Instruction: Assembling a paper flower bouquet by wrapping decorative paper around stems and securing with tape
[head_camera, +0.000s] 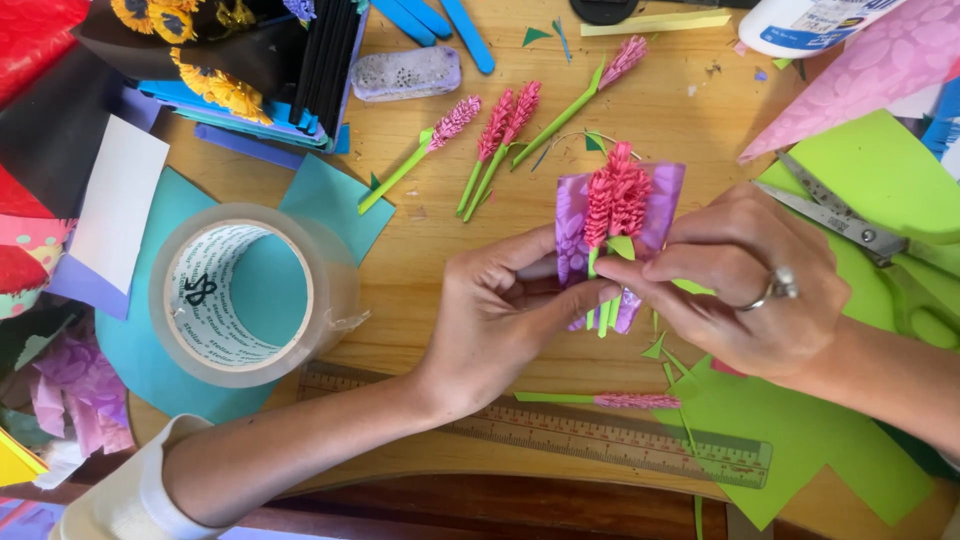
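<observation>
the landmark here is the small paper bouquet (618, 235), pink fringed flowers on green stems wrapped in purple patterned paper, held just above the wooden table (420, 270) at centre.

well left of the bouquet lies a big roll of clear tape (245, 295) on teal paper (330, 200); it seems far enough off not to be knocked. up and left of the bouquet, four loose pink flowers (495, 135) lie on the wood, apart from each other. the nearest ones lie close to the purple wrap's upper edge, so a sweep of the wrist could scatter them.

the left hand (490, 320) comes in from the bouquet's lower left, fingers curled shut around the wrap's lower part, thumb pressed at the stems. the right hand (745, 285), with a ring, closes on the same spot from the right, pinching stems and a green leaf between thumb and fingertips. the likely trouble: squeezing too hard would crush the fringes or crease the wrap, and easing either pinch would let the stems slide out below.

below the bouquet lie one more flower (610, 401) and a ruler (560, 435). right of it, scissors (850, 225) rest on green paper (880, 180) close behind the right hand, easy to snag.
</observation>
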